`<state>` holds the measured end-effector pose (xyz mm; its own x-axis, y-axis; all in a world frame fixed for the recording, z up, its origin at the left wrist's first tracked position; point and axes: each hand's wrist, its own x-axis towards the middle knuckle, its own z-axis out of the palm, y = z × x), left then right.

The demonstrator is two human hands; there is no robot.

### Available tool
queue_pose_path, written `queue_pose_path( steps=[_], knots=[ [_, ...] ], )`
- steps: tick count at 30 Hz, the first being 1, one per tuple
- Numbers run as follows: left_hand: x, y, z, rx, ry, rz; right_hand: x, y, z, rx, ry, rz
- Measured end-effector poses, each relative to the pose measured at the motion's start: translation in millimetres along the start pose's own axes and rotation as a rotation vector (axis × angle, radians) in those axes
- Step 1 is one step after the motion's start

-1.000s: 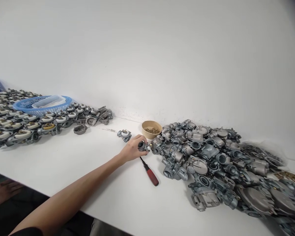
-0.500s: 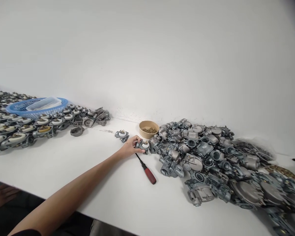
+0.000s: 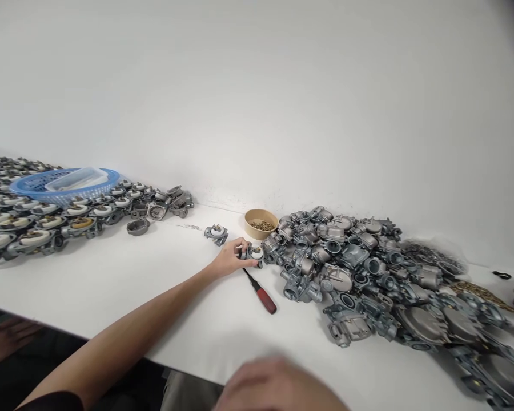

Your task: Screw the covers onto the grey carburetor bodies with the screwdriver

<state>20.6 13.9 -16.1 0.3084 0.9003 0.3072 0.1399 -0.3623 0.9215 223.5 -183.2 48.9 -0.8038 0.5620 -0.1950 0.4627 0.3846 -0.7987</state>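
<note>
My left hand (image 3: 233, 257) is closed round a grey metal carburetor body (image 3: 255, 254) with a white float on top, at the left edge of the big pile. Just in front of that hand lies a screwdriver (image 3: 263, 297) with a red and black handle, its tip close under my fingers. A second carburetor body with a white float (image 3: 216, 233) sits apart, behind my left hand. Low in the picture, over the table's front edge, my right hand (image 3: 278, 388) is smeared by motion, and its fingers cannot be made out.
A tan bowl (image 3: 261, 216) of small brass parts stands by the wall. Carburetors are heaped in a pile (image 3: 336, 277) at right. Left are rows of floated bodies (image 3: 36, 240), a blue basket (image 3: 64, 194) and a loose bowl cover (image 3: 137, 227). Another person's hand (image 3: 8, 339) shows far left.
My right hand has come into view at the bottom. My left hand still holds the carburetor body, and the whole view has shifted slightly.
</note>
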Motion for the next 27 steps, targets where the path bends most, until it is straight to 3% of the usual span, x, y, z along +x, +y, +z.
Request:
queue_pose_path(
  steps=[1,2,4,5,7,9,14,19,21,24,27],
  knots=[
    [0.4,-0.4,-0.9,-0.018,-0.011,-0.001,6.2,-4.1,-19.5,-0.04,0.071,-0.026],
    [0.9,-0.5,-2.1,-0.038,-0.026,-0.001,13.9,-7.8,-41.0,-0.183,0.212,-0.048],
    [1.7,0.4,-4.9,-0.079,-0.066,0.002,32.3,-12.1,-86.0,-0.509,0.343,-0.017],
    [1.9,1.2,-6.2,-0.099,-0.089,0.005,42.3,-12.2,-107.2,-0.648,0.349,0.012],
    [1.3,3.1,-8.5,-0.13,-0.13,0.013,61.5,-8.0,-141.8,-0.71,0.347,0.056],
    [0.1,4.3,-10.3,-0.143,-0.163,0.019,77.5,0.2,-162.2,-0.752,0.306,0.092],
    [-3.0,3.2,-15.2,-0.09,-0.18,0.007,100.1,19.3,-163.9,-0.805,0.192,0.128],
    [-9.0,12.2,-13.6,0.021,-0.149,-0.017,103.0,26.4,-152.6,-0.849,0.21,0.175],
    [-10.7,22.0,-17.1,0.153,-0.071,0.026,102.0,27.3,-151.0,-0.859,0.217,0.191],
    [-9.7,39.3,-46.7,0.659,0.233,0.178,101.4,28.6,-149.7,-0.872,0.219,0.203],
    [-11.1,48.0,-110.8,0.786,0.497,0.112,101.5,30.6,-148.4,-0.877,0.223,0.204]
  ],
)
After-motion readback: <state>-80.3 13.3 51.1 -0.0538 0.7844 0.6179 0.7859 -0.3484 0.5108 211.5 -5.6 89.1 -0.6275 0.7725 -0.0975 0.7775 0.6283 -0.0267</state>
